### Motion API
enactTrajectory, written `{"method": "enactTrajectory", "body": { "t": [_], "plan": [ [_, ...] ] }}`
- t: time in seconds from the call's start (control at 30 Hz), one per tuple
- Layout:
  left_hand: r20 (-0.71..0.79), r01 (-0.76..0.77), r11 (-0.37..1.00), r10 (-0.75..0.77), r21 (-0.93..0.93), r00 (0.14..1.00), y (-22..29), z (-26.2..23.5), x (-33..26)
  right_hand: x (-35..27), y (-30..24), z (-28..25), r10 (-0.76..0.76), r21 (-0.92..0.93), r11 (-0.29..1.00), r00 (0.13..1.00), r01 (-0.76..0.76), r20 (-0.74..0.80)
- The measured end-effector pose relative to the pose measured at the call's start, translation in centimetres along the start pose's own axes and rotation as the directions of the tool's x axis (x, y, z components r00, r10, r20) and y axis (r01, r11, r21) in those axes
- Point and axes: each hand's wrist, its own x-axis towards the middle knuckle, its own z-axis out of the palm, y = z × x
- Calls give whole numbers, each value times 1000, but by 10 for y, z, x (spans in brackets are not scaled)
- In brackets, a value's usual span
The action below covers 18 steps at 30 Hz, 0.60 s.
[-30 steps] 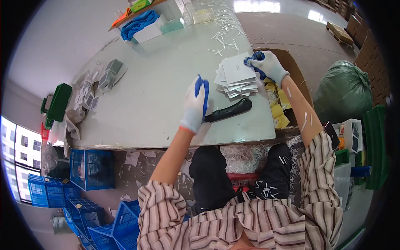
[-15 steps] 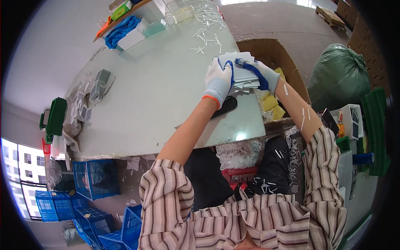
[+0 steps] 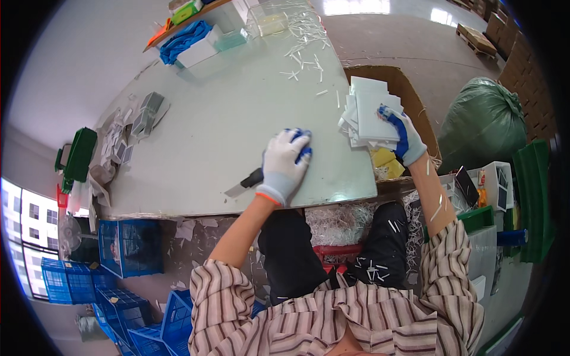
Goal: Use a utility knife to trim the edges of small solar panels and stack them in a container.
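My left hand, in a white and blue work glove with an orange cuff, rests on the table with its fingers curled over the black handle of a knife. The flat grey blade sticks out on the left by my wrist; most of the handle is hidden under the glove. My right hand, gloved alike, grips the right side of an uneven stack of white cards. The stack is over the table's right edge and the cardboard box beside it. Its edges are fanned and not flush.
The cardboard box holds yellow pieces. White strips litter the far table. Grey stacks and scraps lie at left, with blue crates below. A green sack stands right of the box.
My hands have parted. The left has let go of the cards, come back toward me and closed over the knife handle. The right has carried the stack rightward, toward the box.
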Motion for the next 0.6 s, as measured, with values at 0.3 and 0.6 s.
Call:
{"method": "enactTrajectory", "body": {
  "t": [0.3, 0.6],
  "plan": [
    [-142, -100, 313, -114, -945, 983, 5, 5, 21, -13, 44, 59, -400, -434, 794, 903, 427, 157],
    [45, 56, 376, -38, -925, 998, 30, -15, -25, -45, 57, 60, -465, -682, 351, 752, 642, 468]
  ]
}}
